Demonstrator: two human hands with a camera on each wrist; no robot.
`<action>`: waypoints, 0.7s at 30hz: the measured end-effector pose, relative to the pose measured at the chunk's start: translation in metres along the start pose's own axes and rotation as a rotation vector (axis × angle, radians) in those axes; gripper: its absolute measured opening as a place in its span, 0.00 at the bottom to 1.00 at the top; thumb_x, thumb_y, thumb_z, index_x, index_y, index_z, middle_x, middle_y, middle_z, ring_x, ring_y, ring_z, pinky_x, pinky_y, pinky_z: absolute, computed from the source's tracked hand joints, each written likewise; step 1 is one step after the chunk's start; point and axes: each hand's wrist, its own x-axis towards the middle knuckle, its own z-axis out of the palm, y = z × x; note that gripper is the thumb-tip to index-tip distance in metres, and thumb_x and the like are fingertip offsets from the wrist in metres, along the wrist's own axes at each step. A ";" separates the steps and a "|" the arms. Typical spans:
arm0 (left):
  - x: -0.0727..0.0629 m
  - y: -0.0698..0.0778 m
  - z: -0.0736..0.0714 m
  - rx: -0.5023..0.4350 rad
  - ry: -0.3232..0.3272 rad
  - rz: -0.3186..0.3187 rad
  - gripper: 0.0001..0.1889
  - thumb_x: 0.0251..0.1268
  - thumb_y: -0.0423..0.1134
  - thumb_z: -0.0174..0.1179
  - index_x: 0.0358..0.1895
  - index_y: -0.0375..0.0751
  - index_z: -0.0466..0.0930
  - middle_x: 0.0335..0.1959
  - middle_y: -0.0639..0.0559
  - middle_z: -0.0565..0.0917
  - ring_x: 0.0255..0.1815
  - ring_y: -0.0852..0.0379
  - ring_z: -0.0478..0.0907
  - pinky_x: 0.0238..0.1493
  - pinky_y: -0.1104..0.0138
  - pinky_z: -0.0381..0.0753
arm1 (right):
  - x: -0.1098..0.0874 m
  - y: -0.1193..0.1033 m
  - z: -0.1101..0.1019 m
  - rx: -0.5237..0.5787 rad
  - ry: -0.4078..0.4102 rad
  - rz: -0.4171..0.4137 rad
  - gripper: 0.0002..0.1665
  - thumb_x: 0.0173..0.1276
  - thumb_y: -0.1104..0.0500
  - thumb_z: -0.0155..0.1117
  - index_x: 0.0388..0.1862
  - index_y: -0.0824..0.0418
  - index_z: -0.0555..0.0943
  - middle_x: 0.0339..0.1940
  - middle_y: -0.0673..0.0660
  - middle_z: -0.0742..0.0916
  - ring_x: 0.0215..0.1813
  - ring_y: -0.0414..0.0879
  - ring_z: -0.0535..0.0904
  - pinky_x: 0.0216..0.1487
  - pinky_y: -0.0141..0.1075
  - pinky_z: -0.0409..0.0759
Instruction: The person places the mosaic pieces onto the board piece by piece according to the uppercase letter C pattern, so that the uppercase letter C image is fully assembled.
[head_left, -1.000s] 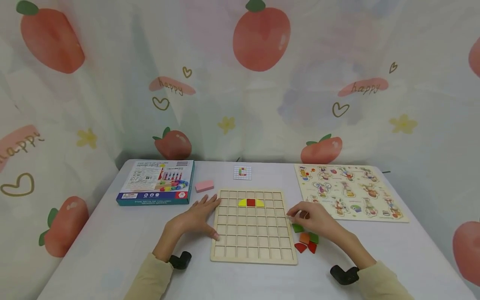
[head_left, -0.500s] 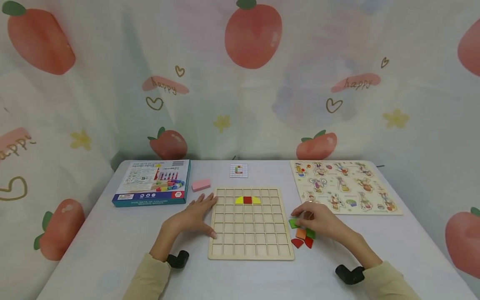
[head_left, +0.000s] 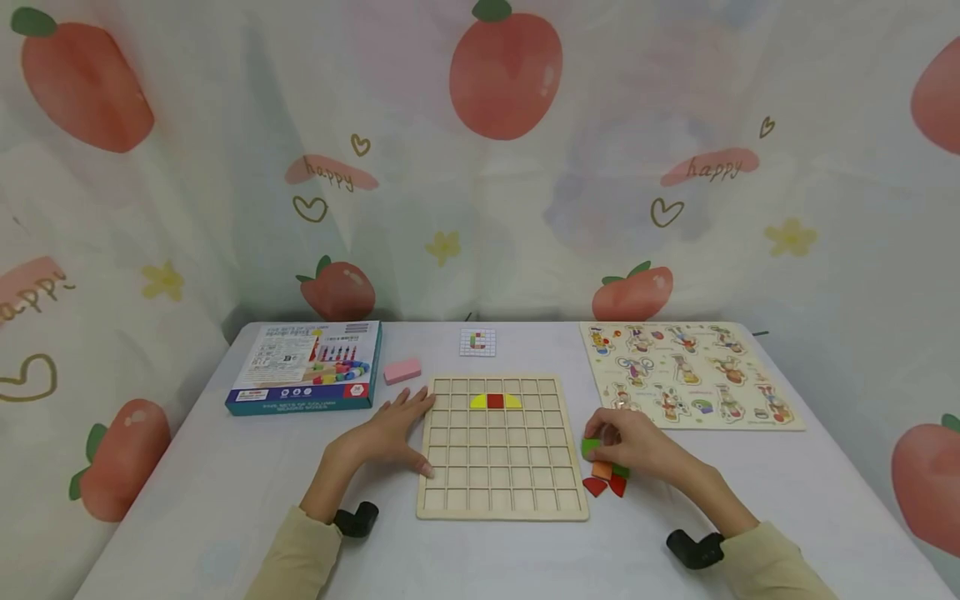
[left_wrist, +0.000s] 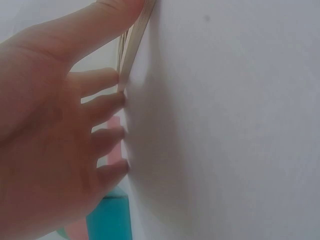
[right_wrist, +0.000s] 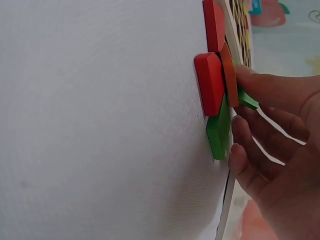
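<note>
A wooden grid board (head_left: 501, 505) lies flat in the middle of the table, with two yellow rounded pieces and a red square block (head_left: 496, 402) between them in an upper row. My left hand (head_left: 386, 432) rests at the board's left edge, fingers spread, thumb on its rim. Right of the board, my right hand (head_left: 633, 442) pinches a green block (head_left: 591, 448) between thumb and fingers; in the right wrist view that block (right_wrist: 248, 99) is tilted and partly hidden by the thumb. An orange block (right_wrist: 230, 75), another green block (right_wrist: 218, 131) and two red pieces (right_wrist: 209, 85) lie beside it.
A boxed bead set (head_left: 303, 367) stands back left, with a pink block (head_left: 402, 370) beside it. A small pattern card (head_left: 477, 342) lies behind the board. A wooden picture puzzle board (head_left: 693, 377) lies back right, close to my right hand.
My right hand has lowered onto the loose pieces and taken hold of a green block, which has tilted up. My left hand has stayed at the board's edge.
</note>
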 end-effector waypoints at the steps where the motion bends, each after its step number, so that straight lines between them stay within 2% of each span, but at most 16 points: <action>1: 0.000 0.000 0.000 0.000 -0.001 0.001 0.59 0.47 0.51 0.81 0.83 0.47 0.56 0.86 0.48 0.51 0.87 0.41 0.37 0.83 0.41 0.38 | 0.000 0.000 0.000 -0.003 0.002 0.000 0.11 0.62 0.60 0.77 0.39 0.57 0.83 0.29 0.45 0.82 0.32 0.35 0.73 0.32 0.29 0.76; 8: -0.002 -0.001 0.000 0.001 -0.001 0.006 0.58 0.47 0.51 0.81 0.83 0.46 0.56 0.86 0.47 0.51 0.87 0.40 0.37 0.83 0.41 0.38 | 0.000 -0.002 -0.002 -0.018 0.056 -0.036 0.06 0.66 0.62 0.73 0.39 0.53 0.85 0.32 0.42 0.85 0.34 0.33 0.75 0.36 0.29 0.77; 11: -0.002 -0.002 0.001 0.005 -0.006 -0.002 0.58 0.48 0.51 0.81 0.83 0.47 0.56 0.86 0.48 0.50 0.87 0.41 0.36 0.84 0.41 0.37 | 0.002 -0.005 -0.002 -0.001 0.066 -0.027 0.03 0.68 0.60 0.72 0.40 0.53 0.87 0.34 0.43 0.86 0.35 0.34 0.76 0.36 0.29 0.79; 16: -0.002 -0.003 0.001 0.017 -0.005 0.011 0.58 0.48 0.51 0.81 0.83 0.46 0.55 0.86 0.48 0.50 0.87 0.40 0.36 0.83 0.41 0.38 | 0.007 -0.009 0.001 0.066 0.075 0.030 0.03 0.69 0.59 0.72 0.41 0.54 0.88 0.38 0.49 0.89 0.33 0.38 0.81 0.33 0.29 0.81; 21: -0.001 -0.002 0.001 0.002 0.001 0.014 0.58 0.48 0.51 0.81 0.83 0.46 0.56 0.86 0.48 0.51 0.87 0.40 0.36 0.84 0.41 0.38 | 0.017 -0.014 0.004 0.141 0.070 0.023 0.05 0.70 0.61 0.71 0.43 0.59 0.87 0.39 0.54 0.90 0.30 0.43 0.84 0.30 0.30 0.82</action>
